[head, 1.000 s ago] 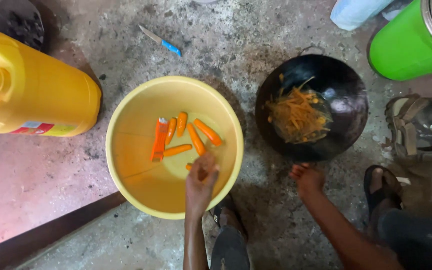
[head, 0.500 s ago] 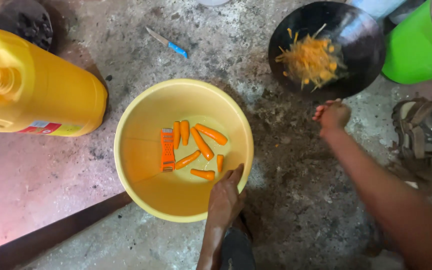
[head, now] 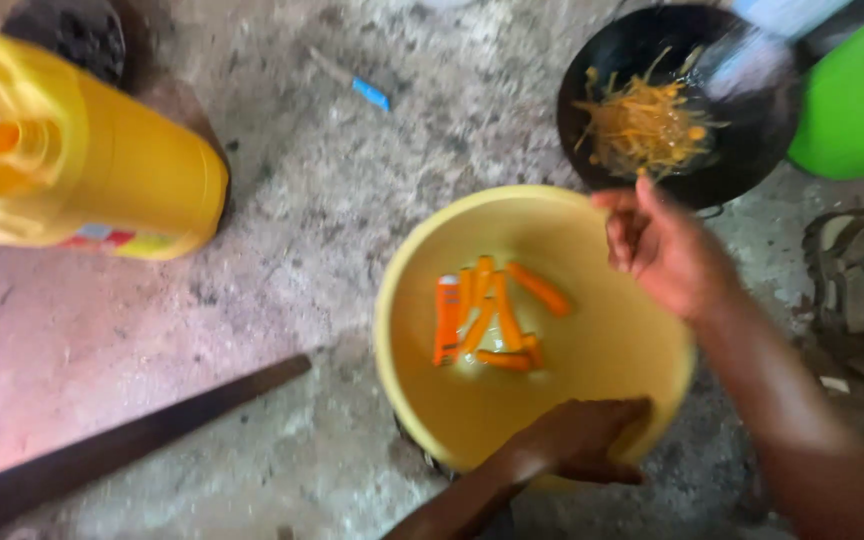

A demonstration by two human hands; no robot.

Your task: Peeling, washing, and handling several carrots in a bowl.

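A yellow plastic bowl (head: 612, 380) stands on the concrete floor and holds several peeled carrot sticks (head: 497, 315) and an orange peeler (head: 447, 320) in a little water. My left hand (head: 577, 440) grips the bowl's near rim. My right hand (head: 667, 250) hovers over the bowl's far right rim, fingers loosely curled, holding nothing that I can see. Behind it a black pan (head: 742, 150) holds shredded orange carrot peelings (head: 647, 125).
A large yellow jerrycan (head: 92, 160) lies at the left. A green container (head: 857, 105) stands at the top right, a sandal (head: 857, 280) at the right. A small blue-handled tool (head: 367, 90) lies on the floor. A dark wooden plank (head: 122, 445) crosses the lower left.
The view has shifted, so the bowl sits further right. My right hand came from beside the black pan to above the bowl's rim. My left hand stays on the near rim.
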